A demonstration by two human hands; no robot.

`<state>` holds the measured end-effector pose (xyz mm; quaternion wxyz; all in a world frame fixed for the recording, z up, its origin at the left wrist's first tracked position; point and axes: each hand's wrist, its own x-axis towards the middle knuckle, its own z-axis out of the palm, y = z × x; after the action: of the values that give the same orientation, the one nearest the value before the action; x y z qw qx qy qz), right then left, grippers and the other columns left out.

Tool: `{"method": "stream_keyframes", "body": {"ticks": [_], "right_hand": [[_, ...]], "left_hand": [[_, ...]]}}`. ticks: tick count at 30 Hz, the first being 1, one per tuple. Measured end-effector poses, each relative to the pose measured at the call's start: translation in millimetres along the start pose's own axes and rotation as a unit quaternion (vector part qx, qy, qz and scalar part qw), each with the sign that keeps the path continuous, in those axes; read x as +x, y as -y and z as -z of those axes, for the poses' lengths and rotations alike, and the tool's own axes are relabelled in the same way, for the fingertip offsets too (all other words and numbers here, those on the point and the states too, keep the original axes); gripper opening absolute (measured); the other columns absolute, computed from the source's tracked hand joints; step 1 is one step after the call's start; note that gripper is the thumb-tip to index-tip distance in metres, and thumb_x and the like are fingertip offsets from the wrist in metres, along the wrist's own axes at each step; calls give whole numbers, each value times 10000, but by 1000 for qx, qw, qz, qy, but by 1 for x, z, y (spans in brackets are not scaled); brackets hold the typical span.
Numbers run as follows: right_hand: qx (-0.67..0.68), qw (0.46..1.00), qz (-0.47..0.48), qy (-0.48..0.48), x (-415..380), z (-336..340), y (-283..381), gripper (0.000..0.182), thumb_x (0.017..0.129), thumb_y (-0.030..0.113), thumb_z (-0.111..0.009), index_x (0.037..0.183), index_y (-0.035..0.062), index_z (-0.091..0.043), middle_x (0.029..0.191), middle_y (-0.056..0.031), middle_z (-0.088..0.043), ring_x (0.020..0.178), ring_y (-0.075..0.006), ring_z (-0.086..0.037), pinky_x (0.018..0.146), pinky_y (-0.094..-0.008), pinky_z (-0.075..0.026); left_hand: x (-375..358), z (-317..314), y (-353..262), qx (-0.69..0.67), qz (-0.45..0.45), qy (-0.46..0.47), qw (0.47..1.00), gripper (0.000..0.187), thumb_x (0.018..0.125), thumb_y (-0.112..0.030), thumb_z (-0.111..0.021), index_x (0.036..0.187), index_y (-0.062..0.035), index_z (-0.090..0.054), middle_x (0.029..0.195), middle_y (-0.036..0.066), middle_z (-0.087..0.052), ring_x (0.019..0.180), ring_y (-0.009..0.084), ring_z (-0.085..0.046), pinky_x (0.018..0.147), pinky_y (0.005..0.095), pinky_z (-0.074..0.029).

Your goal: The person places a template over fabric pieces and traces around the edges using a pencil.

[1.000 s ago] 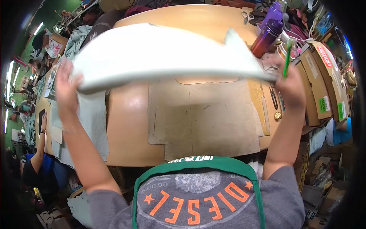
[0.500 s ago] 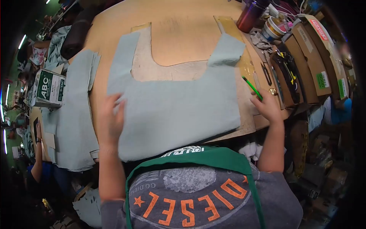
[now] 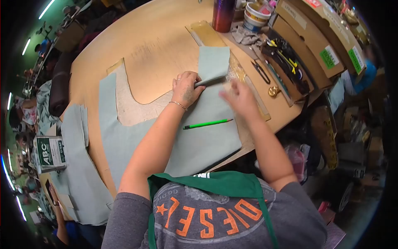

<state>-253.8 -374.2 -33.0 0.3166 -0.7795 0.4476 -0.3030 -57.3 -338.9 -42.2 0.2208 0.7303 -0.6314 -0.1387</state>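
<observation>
My left hand (image 3: 187,87), with a ring and a bracelet, grips the folded edge of the grey-green fabric (image 3: 166,143) beside its raised right arm. My right hand (image 3: 240,98) is blurred over the fabric's right side, its fingers apart and nothing seen in them. The green pencil (image 3: 209,123) lies on the fabric below both hands. Under the fabric is a cardboard-coloured pattern (image 3: 139,113) with a U-shaped cutout, its upper ends showing yellowish.
Stacked fabric pieces (image 3: 78,153) and an ABC box (image 3: 50,152) are at the left. At the right are scissors (image 3: 260,72), a brass object (image 3: 274,91), a tool box (image 3: 286,62), cartons (image 3: 309,37), tubs (image 3: 255,18) and a tumbler (image 3: 222,15). Another person's hand (image 3: 53,193) is at far left.
My left hand has moved right onto the fabric fold. My right hand has let go of the pencil, which now lies on the fabric. The view has turned and shifted right.
</observation>
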Motion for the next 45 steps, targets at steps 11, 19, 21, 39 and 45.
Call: {"method": "stream_keyframes", "body": {"ticks": [11,19,21,39,45], "right_hand": [[705,708,-23,45,109,-49,-59,238,713,-81,-460,868,87,-526,916,-131,-583,899,-272,-570,885,-436,-435],[774,616,28,140,95,-35,-49,173,759,-9,-501,821,147,-539,892,-103,-619,899,-212,-584,989,-472,-311],[792,588,30,160,97,-37,-56,170,760,-11,-500,823,142,-538,910,-111,-612,902,-225,-582,971,-469,-338],[-343,922,-175,-27,74,61,-19,484,683,225,-689,1104,47,-533,1110,-204,-516,1017,-344,-511,847,-388,-425],[-332,931,-138,54,80,60,-49,412,674,197,-694,1026,15,-579,969,-224,-586,965,-330,-552,835,-391,-423]], "left_hand": [[-23,21,30,-248,-55,-132,958,812,574,-206,-769,1253,-22,-362,1202,194,-428,1143,343,-379,978,372,-309],[-25,30,-21,-193,-89,6,977,642,653,-183,-712,1205,-21,-427,1077,172,-536,1018,320,-482,881,361,-397],[-24,27,-22,-213,-115,8,970,453,683,-131,-673,1095,-35,-508,954,148,-565,895,298,-529,788,353,-432],[-33,48,10,-46,-20,-155,987,59,765,-76,-581,776,-19,-591,734,129,-557,690,275,-551,638,337,-439],[-33,49,18,-59,-32,-174,982,67,753,-93,-583,752,-28,-602,734,138,-563,712,301,-548,657,370,-444]]}}
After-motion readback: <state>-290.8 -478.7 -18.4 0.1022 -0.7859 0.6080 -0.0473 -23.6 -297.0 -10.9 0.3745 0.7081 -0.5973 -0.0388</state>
